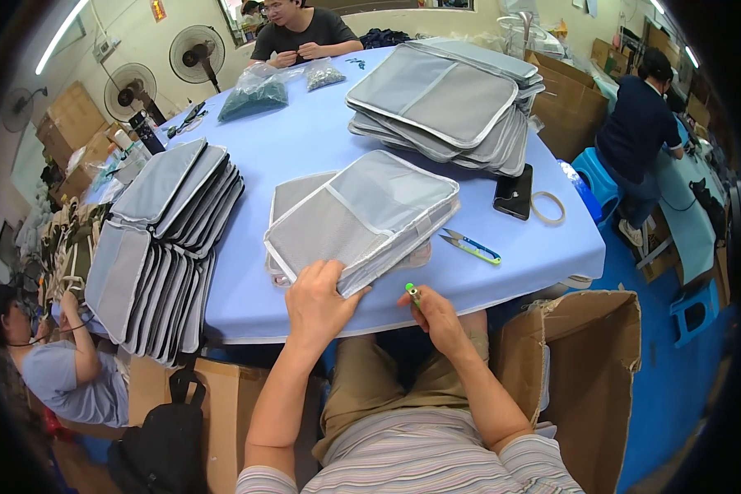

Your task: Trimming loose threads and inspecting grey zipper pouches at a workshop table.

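Observation:
A grey zip pouch (pixel 321 235) with a paler mesh panel and white piped edges lies slanted before me, on top of another grey pouch (pixel 292 193). My left hand (pixel 314 300) grips its near corner, fingers on top and the thumb along the edge. Off to the right, just past the table's front edge, my right hand (pixel 438 319) is closed around a small green lighter (pixel 413 295) with a metal tip; most of its body is hidden in the fingers. Blue-and-green thread snips (pixel 473 247) rest on the table beyond that hand.
Grey pouches are stacked at left (pixel 160 189) and far right (pixel 436 90) of the blue-covered table (pixel 255 317). A phone (pixel 513 193) and tape ring (pixel 561 208) lie right. An open carton (pixel 589 329) stands by my right arm. A person (pixel 309 33) sits opposite.

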`<state>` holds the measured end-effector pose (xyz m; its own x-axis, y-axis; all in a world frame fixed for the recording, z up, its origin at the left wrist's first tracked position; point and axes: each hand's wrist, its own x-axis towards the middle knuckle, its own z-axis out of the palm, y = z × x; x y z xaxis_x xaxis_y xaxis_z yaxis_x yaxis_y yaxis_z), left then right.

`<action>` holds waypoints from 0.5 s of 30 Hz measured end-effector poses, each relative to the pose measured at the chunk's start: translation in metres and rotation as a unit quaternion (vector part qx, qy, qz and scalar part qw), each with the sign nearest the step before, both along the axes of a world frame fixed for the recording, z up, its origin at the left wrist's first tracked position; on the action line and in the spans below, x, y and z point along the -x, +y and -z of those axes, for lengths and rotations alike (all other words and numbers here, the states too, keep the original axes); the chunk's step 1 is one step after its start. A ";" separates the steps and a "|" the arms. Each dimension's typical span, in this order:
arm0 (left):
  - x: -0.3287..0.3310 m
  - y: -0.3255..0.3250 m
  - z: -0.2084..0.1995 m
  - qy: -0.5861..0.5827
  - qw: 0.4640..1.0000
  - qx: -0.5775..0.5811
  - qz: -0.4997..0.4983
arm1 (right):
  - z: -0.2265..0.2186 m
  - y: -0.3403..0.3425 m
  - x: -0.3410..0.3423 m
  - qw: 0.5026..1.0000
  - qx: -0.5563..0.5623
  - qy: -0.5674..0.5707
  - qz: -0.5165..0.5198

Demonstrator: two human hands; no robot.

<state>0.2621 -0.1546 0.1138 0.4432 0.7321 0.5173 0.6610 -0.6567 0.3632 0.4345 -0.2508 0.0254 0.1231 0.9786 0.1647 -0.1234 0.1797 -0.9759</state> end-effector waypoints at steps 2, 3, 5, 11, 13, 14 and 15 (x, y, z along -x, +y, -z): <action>0.001 -0.001 0.002 0.003 1.000 -0.006 0.001 | -0.006 0.001 0.008 0.999 0.027 0.026 -0.008; 0.001 -0.001 0.004 0.005 1.000 -0.011 0.003 | -0.012 0.000 0.010 0.997 0.053 0.049 -0.015; 0.008 0.004 0.007 0.009 1.000 -0.026 0.001 | -0.053 -0.012 0.001 0.982 0.085 0.118 -0.124; 0.004 0.002 -0.001 0.018 0.999 -0.023 0.027 | -0.052 -0.011 0.007 0.854 0.115 -0.428 -0.273; 0.007 0.003 0.001 0.023 0.999 -0.024 0.027 | -0.011 -0.012 0.011 0.727 0.094 -0.670 -0.114; 0.008 0.003 0.002 0.032 0.999 -0.022 0.024 | -0.011 -0.010 0.005 0.799 0.126 -0.567 -0.153; 0.009 0.003 0.003 0.041 0.999 -0.020 0.020 | -0.013 -0.006 0.001 0.860 0.153 -0.461 -0.153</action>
